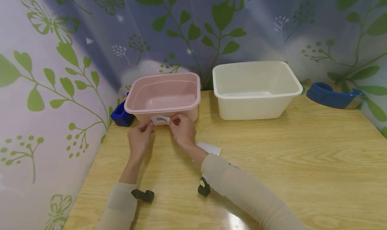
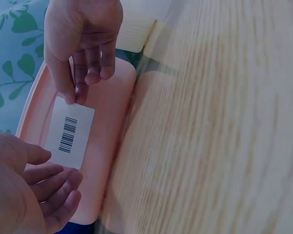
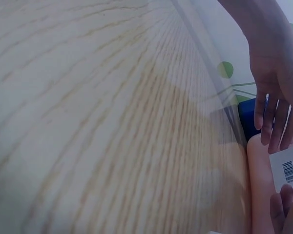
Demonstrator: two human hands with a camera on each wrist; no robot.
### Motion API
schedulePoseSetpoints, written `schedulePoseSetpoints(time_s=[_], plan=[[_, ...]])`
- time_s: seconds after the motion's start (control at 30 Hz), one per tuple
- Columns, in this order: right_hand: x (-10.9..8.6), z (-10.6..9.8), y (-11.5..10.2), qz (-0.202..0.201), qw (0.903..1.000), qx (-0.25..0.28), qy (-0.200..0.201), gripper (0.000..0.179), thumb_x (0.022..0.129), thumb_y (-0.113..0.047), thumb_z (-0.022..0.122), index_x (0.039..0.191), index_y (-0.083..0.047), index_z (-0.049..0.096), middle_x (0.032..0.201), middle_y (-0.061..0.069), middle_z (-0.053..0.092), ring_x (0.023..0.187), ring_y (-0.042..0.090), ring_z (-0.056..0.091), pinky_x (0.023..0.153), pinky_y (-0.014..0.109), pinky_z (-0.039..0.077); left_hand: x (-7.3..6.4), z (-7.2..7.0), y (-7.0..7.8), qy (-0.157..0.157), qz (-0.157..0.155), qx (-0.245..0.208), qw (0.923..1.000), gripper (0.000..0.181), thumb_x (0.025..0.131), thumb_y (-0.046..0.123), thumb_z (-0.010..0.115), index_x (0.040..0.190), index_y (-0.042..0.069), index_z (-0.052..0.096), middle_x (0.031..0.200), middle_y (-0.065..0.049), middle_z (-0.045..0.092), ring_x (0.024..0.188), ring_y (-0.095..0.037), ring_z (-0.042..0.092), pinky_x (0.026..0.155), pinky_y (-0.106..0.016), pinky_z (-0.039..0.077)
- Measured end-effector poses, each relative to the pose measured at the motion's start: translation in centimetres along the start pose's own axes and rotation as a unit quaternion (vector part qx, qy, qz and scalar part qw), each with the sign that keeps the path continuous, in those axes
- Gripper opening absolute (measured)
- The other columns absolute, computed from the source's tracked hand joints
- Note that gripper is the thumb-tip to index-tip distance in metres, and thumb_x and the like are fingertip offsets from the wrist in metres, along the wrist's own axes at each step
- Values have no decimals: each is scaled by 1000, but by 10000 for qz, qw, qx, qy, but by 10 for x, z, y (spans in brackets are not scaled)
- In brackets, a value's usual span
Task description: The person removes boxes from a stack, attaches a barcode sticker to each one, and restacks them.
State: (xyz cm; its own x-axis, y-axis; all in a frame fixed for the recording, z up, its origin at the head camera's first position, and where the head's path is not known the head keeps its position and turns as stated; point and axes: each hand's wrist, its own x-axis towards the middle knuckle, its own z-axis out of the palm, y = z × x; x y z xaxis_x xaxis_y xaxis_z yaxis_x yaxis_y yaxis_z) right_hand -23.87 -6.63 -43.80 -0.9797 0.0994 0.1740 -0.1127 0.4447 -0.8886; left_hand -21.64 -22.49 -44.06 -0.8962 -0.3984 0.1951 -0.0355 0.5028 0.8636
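At the far left, a dark blue block [image 1: 121, 116] sits on the wood-grained counter [image 1: 302, 156], just beside the pink basin [image 1: 163, 109] and partly behind its rim. Nearer the front, a pale left sleeve [image 1: 118, 206] carries a small dark device [image 1: 143, 195] at the wrist and leads up to the left hand [image 1: 139, 139]. That hand pinches the left edge of a white label [image 1: 160, 119] between thumb and forefinger; in the left wrist view its other fingers are loosely bent, a little apart, and hold nothing.

The label lies across the front wall of the basin, below the rim, its printed barcode facing out and its paper slightly bowed. Whether its back is against the pink plastic or just clear of it, I cannot tell.

The right hand [image 1: 184, 131] pinches the label's right edge with thumb and forefinger, its remaining fingers curving loosely behind them. Under the right forearm, a white sheet of paper [image 1: 210, 148] lies partly covered on the counter. The right sleeve [image 1: 251, 193] comes in from the lower right.

Farther right, a white bin [image 1: 249, 108] stands upright, apart from the basin, and beyond it lies a curved blue object [image 1: 329, 96] near the leaf-patterned cloth [image 1: 181, 32].
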Motion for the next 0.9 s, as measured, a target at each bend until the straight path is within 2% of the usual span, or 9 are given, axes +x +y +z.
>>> schedulePoseSetpoints(time_s=[0.2, 0.63, 0.9], plan=[[0, 0, 1, -15, 10000, -18, 22, 4, 92, -19, 78, 94, -15, 78, 90, -5, 77, 77, 10, 69, 69, 29, 55, -2, 0, 1, -109, 21, -174, 9998, 22, 100, 14, 69, 114, -1, 77, 99, -26, 76, 89, -39, 74, 55, -12, 41], [3, -3, 4, -17, 9999, 130, 52, 4, 89, -17, 81, 92, -16, 78, 85, -5, 76, 73, 8, 67, 64, 27, 54, -4, 0, 6, -185, -43, -185, 9996, 23, 101, 16, 67, 115, -1, 76, 101, -26, 76, 89, -36, 74, 56, -11, 42], [3, -8, 5, -32, 9999, 109, 70, 4, 91, -16, 78, 95, -15, 76, 88, -4, 77, 76, 10, 69, 70, 29, 56, -4, -1, 6, -237, -93, -108, 9996, 26, 102, 19, 66, 117, 0, 75, 106, -24, 76, 92, -34, 74, 59, -12, 43]])
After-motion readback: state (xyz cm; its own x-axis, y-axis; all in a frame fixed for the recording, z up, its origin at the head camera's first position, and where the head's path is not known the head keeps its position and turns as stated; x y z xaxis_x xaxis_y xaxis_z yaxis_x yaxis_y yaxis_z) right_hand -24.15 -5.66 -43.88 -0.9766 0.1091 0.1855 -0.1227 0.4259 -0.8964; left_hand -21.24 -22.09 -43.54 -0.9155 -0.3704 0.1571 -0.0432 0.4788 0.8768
